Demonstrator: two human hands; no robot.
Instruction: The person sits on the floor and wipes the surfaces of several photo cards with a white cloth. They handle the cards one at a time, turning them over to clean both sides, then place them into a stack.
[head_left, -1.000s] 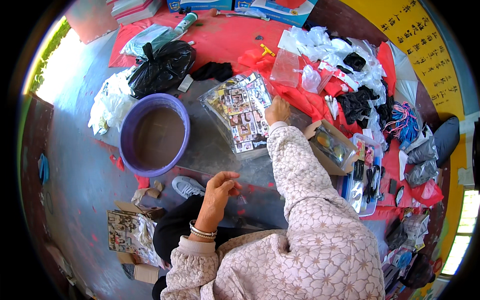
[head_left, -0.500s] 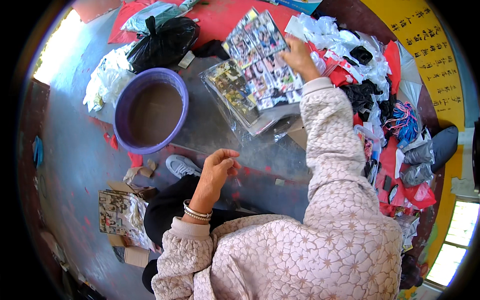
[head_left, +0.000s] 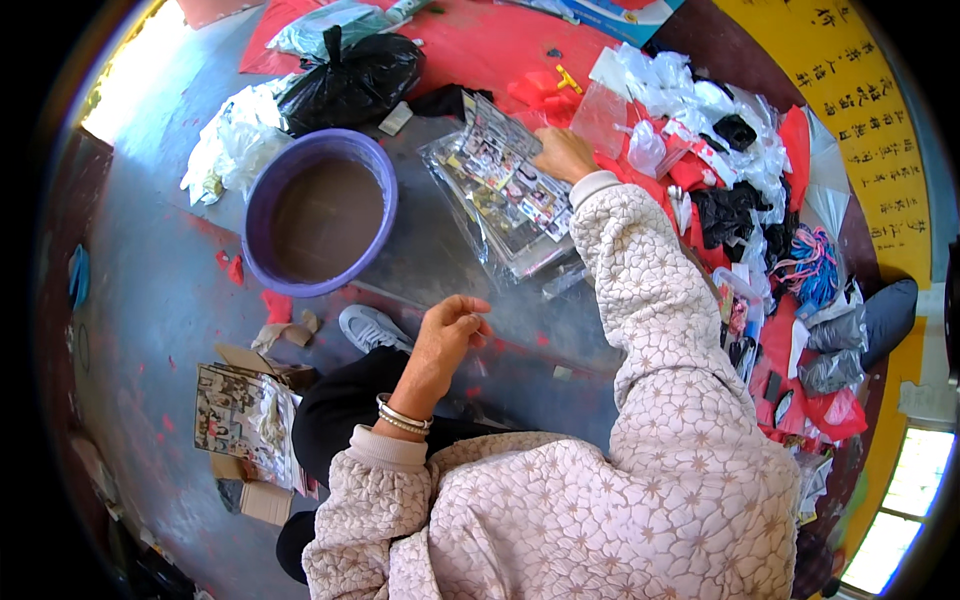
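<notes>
My right hand (head_left: 565, 156) grips the edge of a photo collage board (head_left: 505, 168) covered with many small pictures. The board lies tilted over a clear plastic sleeve (head_left: 480, 248) and other flat picture sheets, which it partly covers. My right thumb and fingertips are partly hidden at the board's edge. My left hand (head_left: 448, 338) hovers over the floor in front of my body, its fingers curled in and the thumb close against them. Whatever it may hold is too small to make out.
A purple basin (head_left: 388, 225) of brownish water stands left of the boards. Behind it sit a black plastic bag (head_left: 350, 85) and white bags (head_left: 235, 145). Crumpled plastic bags (head_left: 660, 85) and cloths pile up at the right. A cardboard box (head_left: 267, 502) with another photo board (head_left: 232, 410) sits at lower left.
My right hand has lowered the photo board onto the sleeve and sheets, moving slightly left and nearer. A red item with a yellow part is now uncovered behind it. My left hand has barely moved.
</notes>
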